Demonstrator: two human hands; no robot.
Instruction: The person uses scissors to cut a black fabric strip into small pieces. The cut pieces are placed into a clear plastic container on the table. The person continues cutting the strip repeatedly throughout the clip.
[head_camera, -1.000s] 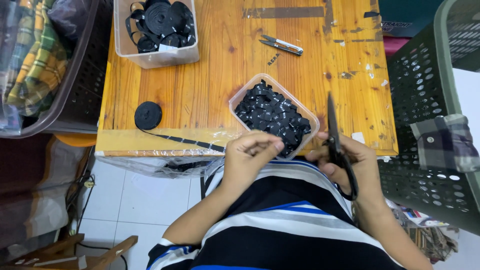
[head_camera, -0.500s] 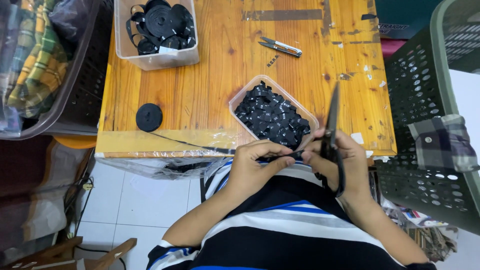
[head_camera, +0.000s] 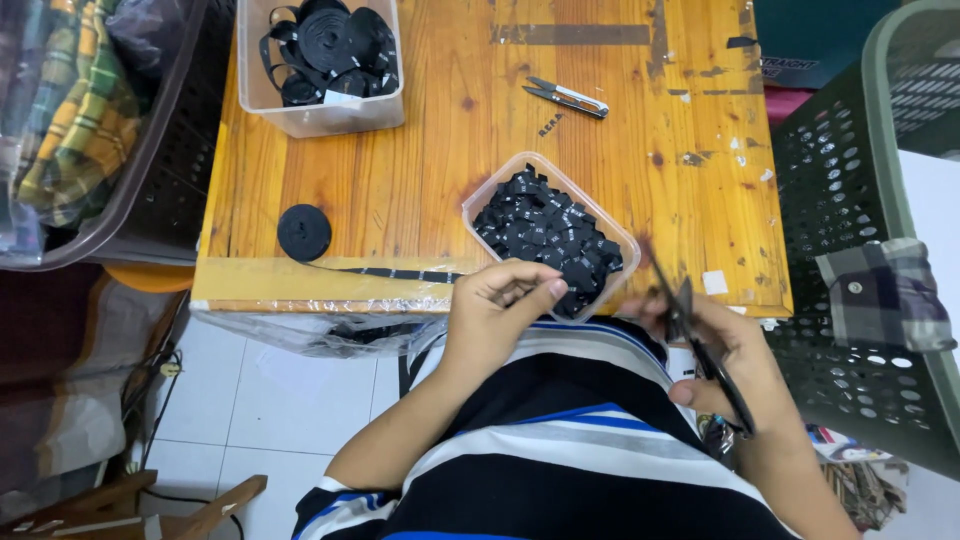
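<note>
Scissors (head_camera: 700, 350) with dark blades and handles sit in the right hand (head_camera: 730, 355), close to the person's striped shirt (head_camera: 560, 440). The fingers are curled shut around the handles, and the blades point up and away toward the far side. The left hand (head_camera: 495, 310) is just to the left of it, at the near edge of the surface (head_camera: 430, 150). Its fingers are bent in and pinched together at the tips. I cannot tell for sure if a small piece is held there, but a thin black tape (head_camera: 390, 272) runs along the near edge of the surface up to this hand.

A little farther, right beside both hands, stands a clear plastic tub (head_camera: 618, 240) full of small black cut pieces (head_camera: 545, 235). To the left, the black tape leads to a small round black roll (head_camera: 304, 232) lying flat on the wood.

Farther still, a little pair of silver snips (head_camera: 567, 97) lies near the middle of the surface, with one tiny black piece (head_camera: 550, 124) just beside it. At the far left corner is another clear tub (head_camera: 320, 112), and it holds more black rolls (head_camera: 330, 45).

On the right side of the surface stands a dark green basket (head_camera: 860, 250) with holes, and a checked cloth (head_camera: 880, 295) hangs over its rim. On the left side is a see-through bin (head_camera: 150, 130) with yellow and green checked cloth (head_camera: 70, 110) inside.
</note>
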